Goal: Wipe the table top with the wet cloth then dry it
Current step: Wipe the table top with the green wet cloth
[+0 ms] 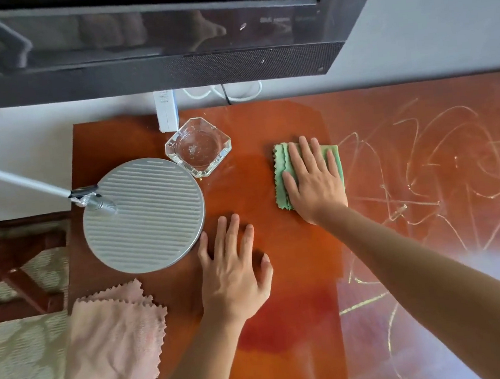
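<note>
A folded green cloth (280, 174) lies on the reddish-brown wooden table top (280, 262), right of centre. My right hand (313, 180) presses flat on it with straight, spread fingers. My left hand (233, 270) rests flat on the bare wood near the front, fingers straight. A pink cloth (114, 346) lies folded at the table's front left corner, hanging slightly over the edge. The table's right part (438, 165) carries pale scribbled streaks, while the middle looks darker and smooth.
A round ribbed metal lamp base (144, 214) with a white arm (12, 178) stands at the left. A square glass ashtray (198, 147) sits behind it, next to a white box (167, 111) and cables at the wall. A dark TV (137, 47) hangs above.
</note>
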